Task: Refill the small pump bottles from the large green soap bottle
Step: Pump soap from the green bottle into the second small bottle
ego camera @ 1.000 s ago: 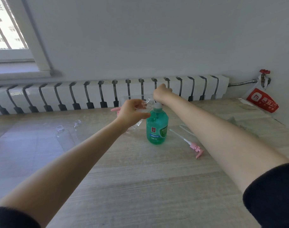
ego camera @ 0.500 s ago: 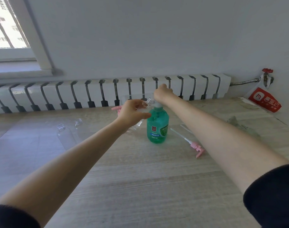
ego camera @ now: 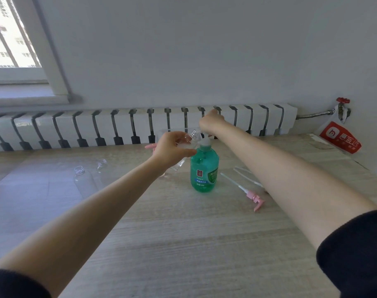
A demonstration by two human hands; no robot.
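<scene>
Two uncapped clear bottles (ego camera: pixel 84 181) stand on the tabletop (ego camera: pixel 183 244), well left of the grip. Left hand (ego camera: pixel 172 150) grips a small clear bottle (ego camera: pixel 190 139), tilted, neck just beside the pump of the green soap bottle (ego camera: pixel 204 172). Right hand (ego camera: pixel 211 122) closed over that pump. Risk: neck misaligned, soap spills.

the green soap bottle (ego camera: pixel 204 168) stands upright on the wooden table (ego camera: pixel 183 244), and the right hand (ego camera: pixel 211 122) sits over its white pump top. the left hand (ego camera: pixel 172 150) grips a small clear bottle (ego camera: pixel 188 145), tilted with its open threaded neck up beside the pump. a loose pink pump (ego camera: pixel 253 195) lies right of the green bottle, two more clear bottles (ego camera: pixel 84 179) lie to the left, and a white radiator (ego camera: pixel 118 125) runs along the wall behind.
</scene>
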